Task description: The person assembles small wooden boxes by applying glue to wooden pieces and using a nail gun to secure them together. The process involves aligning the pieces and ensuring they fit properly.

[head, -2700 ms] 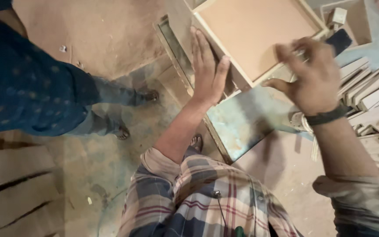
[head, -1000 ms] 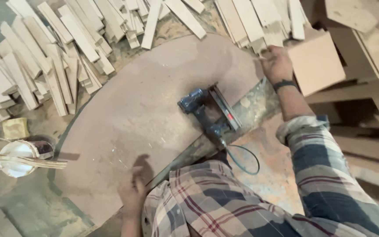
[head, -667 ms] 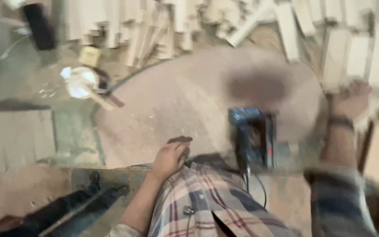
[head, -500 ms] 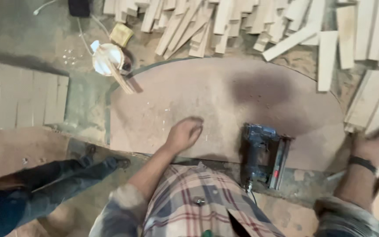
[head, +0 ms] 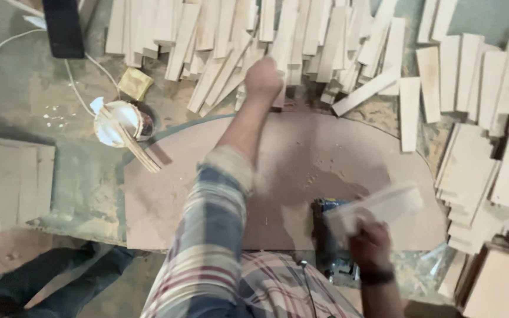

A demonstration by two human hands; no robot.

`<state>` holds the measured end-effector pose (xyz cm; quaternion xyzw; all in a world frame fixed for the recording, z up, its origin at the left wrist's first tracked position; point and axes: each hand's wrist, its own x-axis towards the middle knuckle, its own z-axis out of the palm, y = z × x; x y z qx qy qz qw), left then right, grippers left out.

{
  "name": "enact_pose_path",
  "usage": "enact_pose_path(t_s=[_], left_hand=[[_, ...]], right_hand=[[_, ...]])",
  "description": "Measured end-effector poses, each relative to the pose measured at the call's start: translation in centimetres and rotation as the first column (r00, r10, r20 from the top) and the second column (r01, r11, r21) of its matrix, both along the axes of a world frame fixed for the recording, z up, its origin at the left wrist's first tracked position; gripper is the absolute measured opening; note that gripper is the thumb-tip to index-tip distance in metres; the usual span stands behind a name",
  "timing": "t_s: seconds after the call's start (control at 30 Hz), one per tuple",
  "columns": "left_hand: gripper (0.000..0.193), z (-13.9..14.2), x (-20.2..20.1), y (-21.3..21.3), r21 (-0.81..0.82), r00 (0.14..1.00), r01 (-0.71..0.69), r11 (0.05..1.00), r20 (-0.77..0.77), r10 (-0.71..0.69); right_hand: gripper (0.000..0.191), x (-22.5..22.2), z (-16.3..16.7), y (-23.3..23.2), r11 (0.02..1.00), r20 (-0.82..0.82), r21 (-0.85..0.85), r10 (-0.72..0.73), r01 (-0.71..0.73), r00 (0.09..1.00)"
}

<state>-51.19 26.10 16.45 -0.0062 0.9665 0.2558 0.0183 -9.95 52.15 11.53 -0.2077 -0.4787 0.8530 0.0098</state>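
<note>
dusty workshop floor, round board surface [head: 207, 194] | left hand [head: 263, 76] grip closing on a slat [head: 278, 53] in the pile | right hand [head: 371, 244] grip pinching another slat [head: 378, 207] | nothing joined yet, nailer [head: 325, 235] idle

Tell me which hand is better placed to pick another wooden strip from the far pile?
Left, likely. The left hand already reaches the pile of wooden strips, while the right hand holds a strip near the body.

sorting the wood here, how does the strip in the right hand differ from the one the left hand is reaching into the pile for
The strip in the right hand is lifted clear above the round board and lies almost crosswise; the strip at the left hand sits in the pile, pointing away. The right hand is close to the body; the left hand is stretched far out. Both strips are pale, flat wood.
</note>
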Motion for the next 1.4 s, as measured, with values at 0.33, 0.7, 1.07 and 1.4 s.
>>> enact_pose_path(t_s=[0.33,0.7,1.07,1.4], left_hand=[[0.043,1.2,27.9,-14.2,0.83,0.883,-0.36,-0.425,0.155,-0.444],[0.048,3.7,37.7,-14.7,0.502,0.888,0.458,0.733,-0.287,-0.358],[0.065,4.9,40.8,-18.4,0.222,0.851,0.409,0.885,-0.443,-0.282],[0.051,3.4,39.0,-23.3,0.424,0.837,0.521,0.741,-0.424,-0.346]], right_hand=[[0.027,-8.2,1.6,-12.8,0.824,0.332,0.302,0.38,-0.479,0.863],[0.054,-4.2,6.3,-18.2,0.543,-0.03,0.556,0.769,-0.629,0.638],[0.085,-3.5,8.5,-24.7,0.133,0.168,0.893,0.787,-0.43,0.593],[0.082,-4.2,8.9,-29.3,0.23,0.195,0.857,0.684,-0.462,0.703]])
